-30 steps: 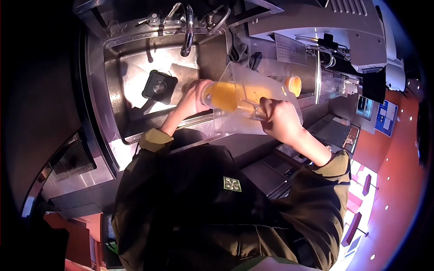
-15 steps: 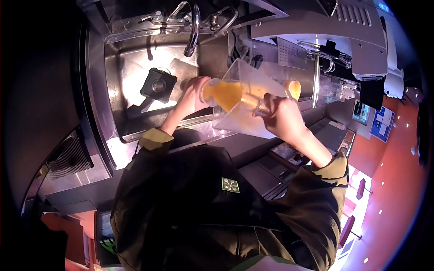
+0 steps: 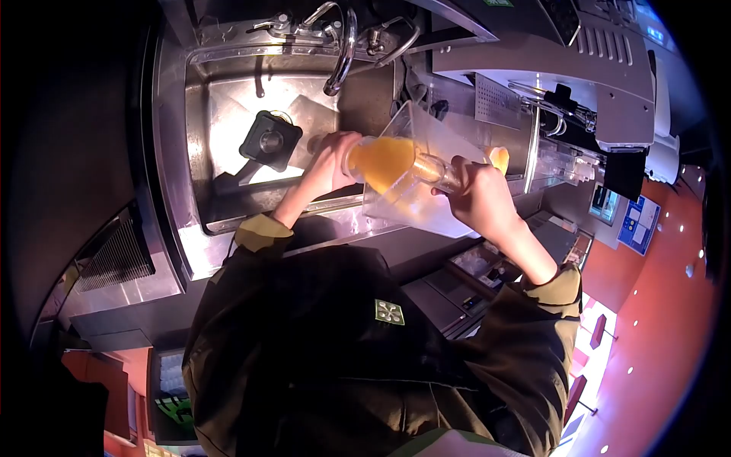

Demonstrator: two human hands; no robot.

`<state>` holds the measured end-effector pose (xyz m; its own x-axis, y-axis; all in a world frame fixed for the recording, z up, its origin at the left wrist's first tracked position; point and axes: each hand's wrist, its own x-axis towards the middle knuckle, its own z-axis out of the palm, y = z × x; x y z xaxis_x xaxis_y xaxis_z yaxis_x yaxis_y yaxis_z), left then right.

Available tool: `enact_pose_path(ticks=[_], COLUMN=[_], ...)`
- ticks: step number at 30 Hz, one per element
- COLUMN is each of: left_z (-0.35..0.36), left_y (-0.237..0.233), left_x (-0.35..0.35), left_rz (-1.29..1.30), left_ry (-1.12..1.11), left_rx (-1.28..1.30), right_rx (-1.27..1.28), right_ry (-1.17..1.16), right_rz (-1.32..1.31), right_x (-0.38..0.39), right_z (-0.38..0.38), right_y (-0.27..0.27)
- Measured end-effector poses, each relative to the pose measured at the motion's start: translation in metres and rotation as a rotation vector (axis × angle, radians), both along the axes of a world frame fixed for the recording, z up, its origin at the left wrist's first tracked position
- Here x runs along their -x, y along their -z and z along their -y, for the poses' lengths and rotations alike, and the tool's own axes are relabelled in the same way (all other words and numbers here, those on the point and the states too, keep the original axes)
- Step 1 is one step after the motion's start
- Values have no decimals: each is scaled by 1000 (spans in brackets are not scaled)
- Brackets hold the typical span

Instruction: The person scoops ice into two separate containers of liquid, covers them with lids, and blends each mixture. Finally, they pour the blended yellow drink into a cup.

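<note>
My left hand (image 3: 333, 163) is wrapped round a clear cup (image 3: 352, 158) at the near right side of the sink. Tilted over it is a clear blender jar (image 3: 442, 134), its mouth toward the cup. My right hand (image 3: 484, 196) grips the jar by its handle. A thick orange-yellow drink (image 3: 391, 166) lies along the jar's inside and reaches the cup. How full the cup stands is hidden by my fingers and the jar. Behind the jar, to the right, an orange-filled cup (image 3: 499, 158) partly shows.
In the metal sink (image 3: 196, 145) lies a square black blender lid (image 3: 271, 142). A chrome faucet (image 3: 349, 55) curves over the sink's far right part. A large grey machine (image 3: 548, 53) stands at the upper right. A ribbed dark panel (image 3: 122, 251) is at the left.
The orange drink has spread and thickened toward the jar's mouth and the cup. The jar has shifted slightly, with both hands keeping their hold. The camera view has moved a little.
</note>
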<state>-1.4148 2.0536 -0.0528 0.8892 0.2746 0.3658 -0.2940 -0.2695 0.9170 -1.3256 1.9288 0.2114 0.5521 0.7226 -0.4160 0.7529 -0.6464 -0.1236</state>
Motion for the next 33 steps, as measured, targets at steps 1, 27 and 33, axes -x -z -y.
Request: enact_pose_path(ticks=[1,27,33], left_z=[-2,3,11], left_y=[-4,-8,2], left_x=[-1,-2,-4], left_rz=[-18,-46,19], left_ry=[13,44,-9], left_rx=[5,27,29], right_rx=[20,-21,-20], right_ry=[-8,19,0], right_rz=[7,28,13], right_x=[4,1,0], right_z=[-3,-2,-1], right_y=[-3,-11,-10])
